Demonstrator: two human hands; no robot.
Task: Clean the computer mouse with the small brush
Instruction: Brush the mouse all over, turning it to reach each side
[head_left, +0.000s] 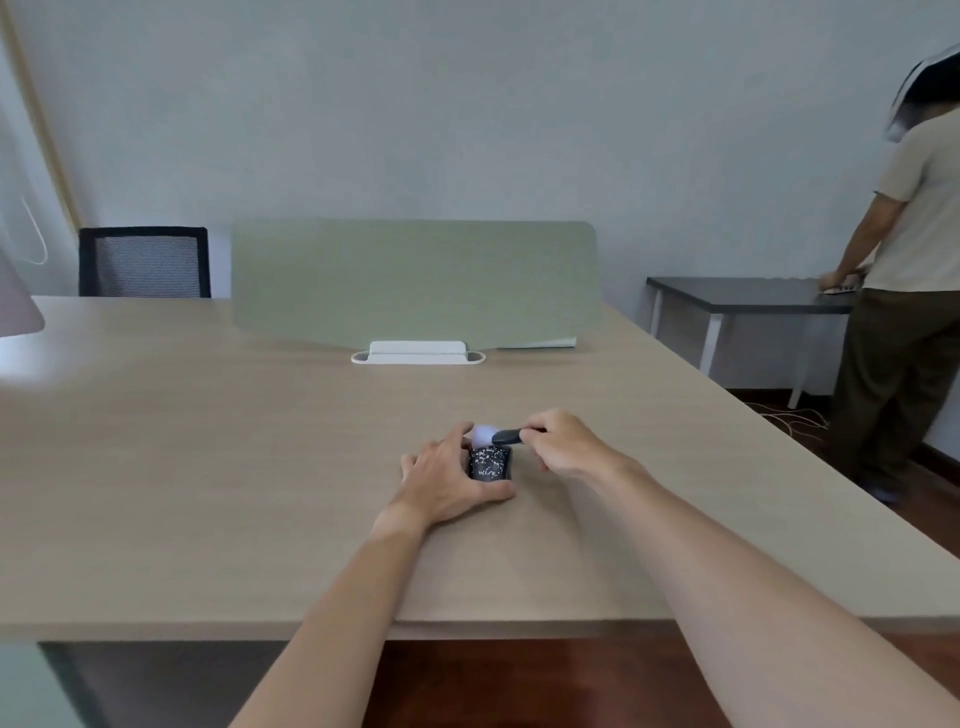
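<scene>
A black computer mouse (489, 463) with white speckles lies on the light wooden desk (260, 467), a little right of centre. My left hand (447, 480) grips it from the left, thumb wrapped under its near end and fingers along its far side. My right hand (566, 444) pinches the dark handle of a small brush (506, 436). The brush's pale bristle tuft (483, 434) touches the far end of the mouse.
A green divider panel (415, 280) on a white base (417, 353) stands across the desk's middle. A black mesh chair (144, 262) is behind the far left. Another person (909, 291) stands at a dark table (748, 296) to the right. The desk's front edge runs near my forearms.
</scene>
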